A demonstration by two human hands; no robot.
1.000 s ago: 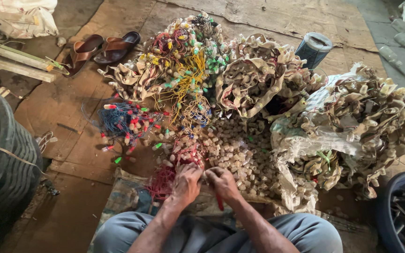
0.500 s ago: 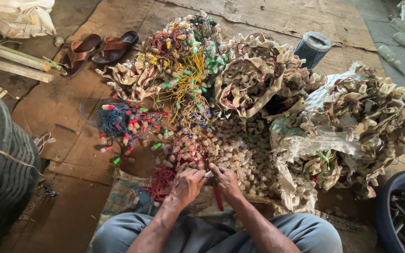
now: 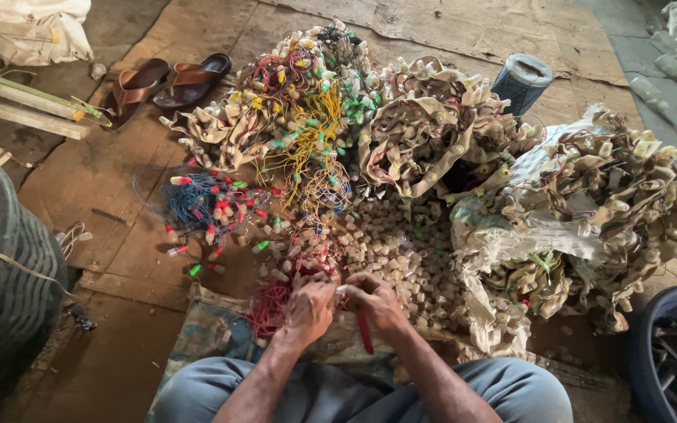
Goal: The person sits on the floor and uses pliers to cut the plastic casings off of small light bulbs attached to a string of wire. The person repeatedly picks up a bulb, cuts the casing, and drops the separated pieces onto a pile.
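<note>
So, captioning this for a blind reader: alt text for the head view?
Seated on the floor, a person's left hand and right hand meet over a small pale piece before a heap of pale caps and tangled coloured wires; a red-handled tool lies under the right hand.

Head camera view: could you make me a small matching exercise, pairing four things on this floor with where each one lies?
Things:
1. sandals
2. tyre
3. blue wire bundle
4. grey roll

Places:
A. far left edge
B. top right of the pile
C. top left, beside wooden strips
D. left of the pile, on the flat cardboard

Pairs: 1-C, 2-A, 3-D, 4-B
</note>
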